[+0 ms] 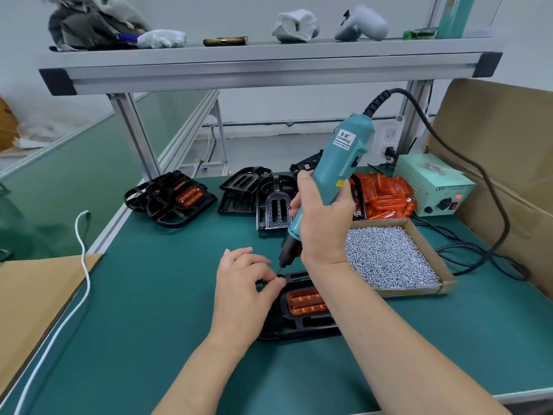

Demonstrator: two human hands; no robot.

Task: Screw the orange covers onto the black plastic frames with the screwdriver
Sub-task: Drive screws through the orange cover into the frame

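Just left of the screw tray (pixel 414 292), black frame (pixel 299 327) lies flat on the mat, orange cover (pixel 305 302) seated in it. Left hand (pixel 242 292) pinches a small screw (pixel 276 277) at the frame's far corner. The bit tip is at the screw head, but I can't tell if it's engaged. Right hand (pixel 323 217) is clenched round the teal screwdriver (pixel 338 172) low on the barrel, with the tool's top leaning toward the tray side. My take: square it up over the hole first, seat the bit, keep light down-pressure, and let go of the screw once the thread bites. Driving tilted risks cross-threading or cam-out onto the cover. Behind the tray are the loose covers (pixel 386 196); well left of it, a finished stack (pixel 170 199).
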